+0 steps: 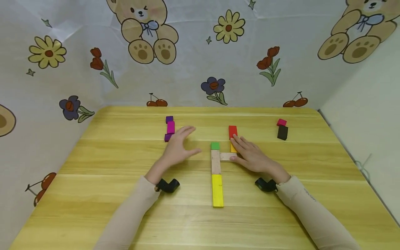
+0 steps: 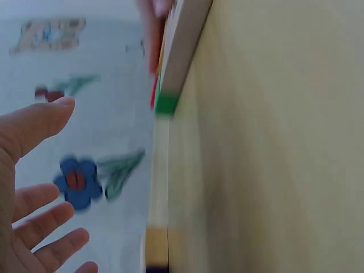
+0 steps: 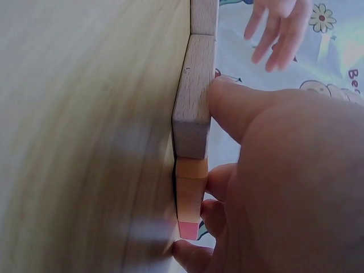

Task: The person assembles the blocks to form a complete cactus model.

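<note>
In the head view my right hand (image 1: 254, 157) lies over the blocks, its thumb on a plain wooden block (image 1: 225, 157) and its fingers on an orange block (image 1: 233, 147) and the edge of a red block (image 1: 232, 131). The right wrist view shows the thumb against the plain block (image 3: 193, 85) and fingertips at the orange block (image 3: 189, 193). A row of green block (image 1: 215, 146), upright plain block (image 1: 215, 161) and yellow block (image 1: 217, 191) adjoins it on the left. My left hand (image 1: 177, 147) is held above the table with fingers spread, holding nothing.
Purple and magenta blocks (image 1: 170, 127) lie beyond the left hand, one partly covered by it. A pink block (image 1: 281, 122) and a black block (image 1: 282, 132) lie at the back right. A patterned cloth (image 1: 187, 80) hangs behind the wooden table (image 1: 265, 222).
</note>
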Motion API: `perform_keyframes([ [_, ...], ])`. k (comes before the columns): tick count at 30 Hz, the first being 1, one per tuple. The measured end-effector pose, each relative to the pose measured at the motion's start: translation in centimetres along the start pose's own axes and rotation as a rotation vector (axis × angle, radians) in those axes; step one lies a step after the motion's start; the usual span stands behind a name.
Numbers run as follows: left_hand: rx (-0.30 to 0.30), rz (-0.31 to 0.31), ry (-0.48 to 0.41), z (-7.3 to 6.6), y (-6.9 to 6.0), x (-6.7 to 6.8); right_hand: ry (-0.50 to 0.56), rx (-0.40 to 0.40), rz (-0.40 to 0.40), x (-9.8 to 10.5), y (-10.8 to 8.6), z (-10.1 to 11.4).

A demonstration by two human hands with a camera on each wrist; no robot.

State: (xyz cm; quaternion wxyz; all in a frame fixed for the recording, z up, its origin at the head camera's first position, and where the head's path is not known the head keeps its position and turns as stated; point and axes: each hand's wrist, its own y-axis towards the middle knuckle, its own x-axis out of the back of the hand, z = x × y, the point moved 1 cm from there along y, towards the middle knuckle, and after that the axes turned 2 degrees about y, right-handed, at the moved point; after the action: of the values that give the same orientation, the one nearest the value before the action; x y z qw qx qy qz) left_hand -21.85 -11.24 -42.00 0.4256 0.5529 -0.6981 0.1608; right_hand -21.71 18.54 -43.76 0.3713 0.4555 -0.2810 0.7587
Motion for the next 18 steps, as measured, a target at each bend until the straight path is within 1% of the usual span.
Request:
perform_keyframes([
  [2, 0.059, 0.011, -0.012, 1.5, 1.2, 0.9, 0.004, -0.005, 0.002, 0.0, 0.0, 0.1],
  [3, 0.087, 0.032, -0.020, 2.3, 1.7, 1.3, 0.007, -0.008, 0.002, 0.0, 0.0, 0.1],
  [6, 0.163, 0.121, -0.044, 4.1, 3.0, 2.0, 0.008, -0.012, 0.001, 0.1, 0.0, 0.2],
  [9, 0.211, 0.187, -0.063, 5.4, 3.7, 2.2, 0.003, -0.008, -0.001, 0.1, 0.0, 0.2],
  [13, 0.237, 0.214, -0.075, 6.0, 4.0, 2.2, -0.001, -0.002, -0.008, 0.0, 0.1, 0.1],
  [18, 0.244, 0.204, -0.052, 5.9, 4.2, 2.2, 0.001, -0.003, -0.013, 0.0, 0.0, 0.1],
])
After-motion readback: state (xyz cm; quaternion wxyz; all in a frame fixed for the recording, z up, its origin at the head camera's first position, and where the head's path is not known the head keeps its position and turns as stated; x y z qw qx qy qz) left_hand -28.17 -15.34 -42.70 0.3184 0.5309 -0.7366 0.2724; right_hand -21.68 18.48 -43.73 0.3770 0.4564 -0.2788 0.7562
